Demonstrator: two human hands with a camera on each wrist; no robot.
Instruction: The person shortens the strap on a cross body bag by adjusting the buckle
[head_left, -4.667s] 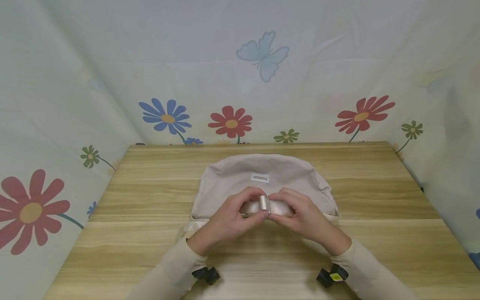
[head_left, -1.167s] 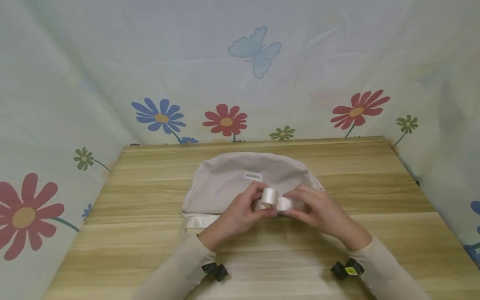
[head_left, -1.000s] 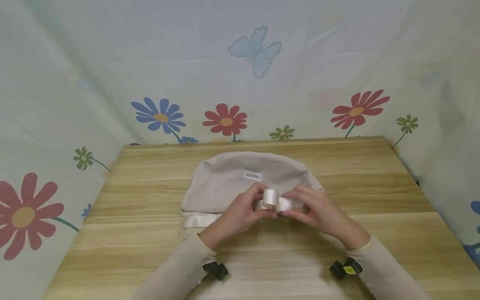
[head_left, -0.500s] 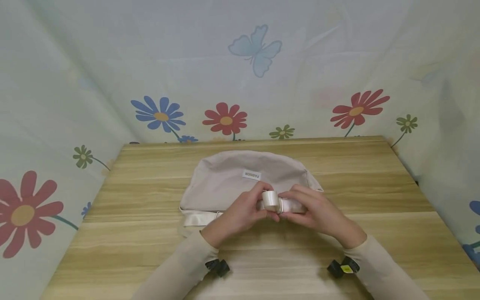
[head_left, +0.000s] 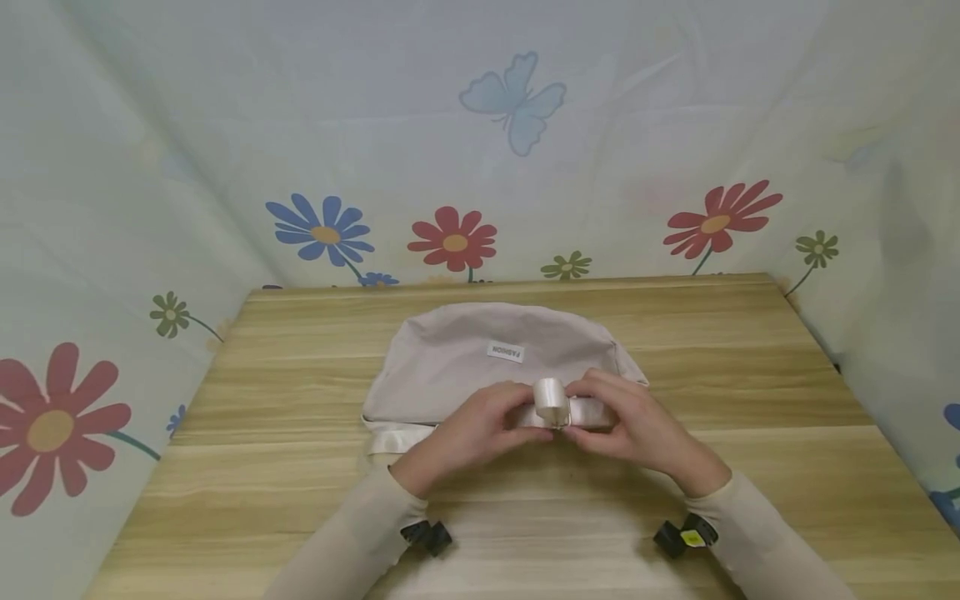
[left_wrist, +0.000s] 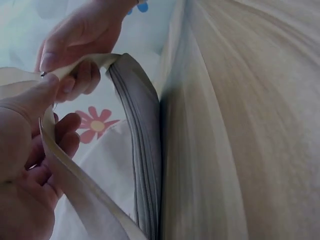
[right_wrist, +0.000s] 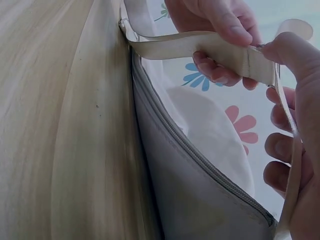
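A pale pink bag (head_left: 435, 367) with a small FASHION label (head_left: 506, 351) lies on the table. Its cream strap (head_left: 551, 398) is raised off the near side and stands up in a loop between the hands. My left hand (head_left: 480, 425) pinches the strap left of the loop, thumb on one face and fingers on the other. On the loop's right, my right hand (head_left: 633, 421) pinches the strap beside a thin metal slider (head_left: 567, 412). In the right wrist view the strap (right_wrist: 215, 50) runs from the bag's corner up to both hands. The zip (right_wrist: 200, 155) is shown along the bag's edge.
The wooden table (head_left: 285, 500) reaches to a white flowered curtain (head_left: 375, 125) at its back and sides. A second strap piece (head_left: 397, 440) lies at the bag's near left corner, partly behind the left forearm. Black wrist cameras (head_left: 427, 537) sit on both sleeves.
Since the earliest frame the strap loop at the slider has grown taller, and the hands have shifted a little right. In the last half second the left fingers have moved slightly left from the loop.
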